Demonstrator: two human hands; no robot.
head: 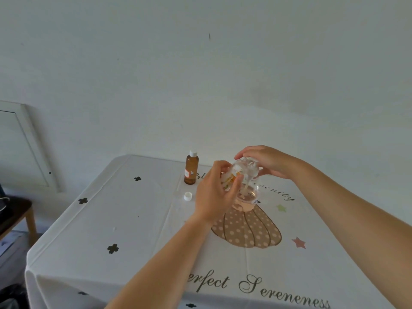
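Note:
A clear plastic bottle (245,175) with an orange-printed label is tipped over, mouth down, above the middle of the table. My right hand (265,160) grips its raised base end from above. My left hand (214,192) holds its labelled side near the neck. A pale liquid stream runs down from it into a small clear container (247,200) standing on the tablecloth, which has pale liquid in its bottom. Part of both containers is hidden behind my left hand.
An amber bottle (191,168) with a white cap stands upright at the back of the table. A loose white cap (188,196) lies just in front of it. The printed white tablecloth (111,219) covers the table. A dark wooden stool (20,215) stands at far left.

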